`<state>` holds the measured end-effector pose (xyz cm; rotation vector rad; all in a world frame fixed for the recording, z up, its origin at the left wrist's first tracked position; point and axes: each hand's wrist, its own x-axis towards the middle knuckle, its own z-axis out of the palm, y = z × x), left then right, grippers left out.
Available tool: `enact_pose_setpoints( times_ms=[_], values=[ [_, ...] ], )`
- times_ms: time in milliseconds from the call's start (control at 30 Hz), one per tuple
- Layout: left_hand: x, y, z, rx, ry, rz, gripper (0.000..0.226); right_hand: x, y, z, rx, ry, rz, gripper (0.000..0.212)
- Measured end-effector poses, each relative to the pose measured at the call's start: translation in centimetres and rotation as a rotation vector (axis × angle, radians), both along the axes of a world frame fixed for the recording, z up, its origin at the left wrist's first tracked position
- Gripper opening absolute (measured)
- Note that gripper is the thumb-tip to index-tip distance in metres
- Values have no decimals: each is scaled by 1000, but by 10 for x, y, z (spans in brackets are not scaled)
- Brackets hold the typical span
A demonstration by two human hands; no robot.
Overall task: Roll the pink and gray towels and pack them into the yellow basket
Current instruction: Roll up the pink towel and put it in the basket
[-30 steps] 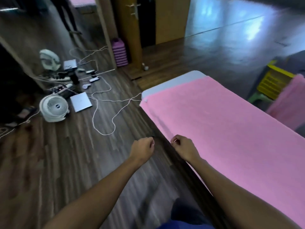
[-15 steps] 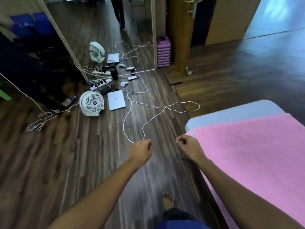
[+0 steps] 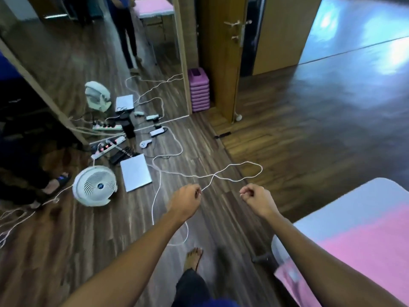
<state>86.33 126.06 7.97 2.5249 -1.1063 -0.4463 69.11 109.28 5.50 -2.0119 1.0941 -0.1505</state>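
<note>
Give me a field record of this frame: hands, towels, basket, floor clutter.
left hand: fingers curled, holding nothing, over the floor
right hand: fingers curled, holding nothing, off the table
pink towel: flat on the table, unrolled
gray towel: flat, showing past the pink towel's far edge
yellow basket: not in view
floor: white fan, closed laptop, loose white cable
</note>
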Motion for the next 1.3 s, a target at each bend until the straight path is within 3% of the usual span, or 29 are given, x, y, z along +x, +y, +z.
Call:
enact_pose_setpoints(
  times_ms=[233, 400, 633, 767, 1033, 1300],
  values=[
    [103, -146, 15, -28, -42, -350, 13, 57, -71, 20, 41, -75, -330, 27],
    [93, -266, 23, -38, -61, -678, 13, 41, -116, 19, 51, -133, -632, 23],
    [-20, -417, 1, -64, -76, -1199, 16, -43, -147, -12, -22, -154, -1166, 8],
    [-107, -469, -9, -67, -79, -1523, 19, -90, -135, -29, -41, -148, -1485, 11],
    [-238, -501, -35, 86, -222, -2081, 27, -119, -63, -51, 56, -19, -2030, 13],
    [-335, -535, -61, -49, -467, -2445, 28, -89, -55, -88, 195, 142, -2339, 11]
  ],
)
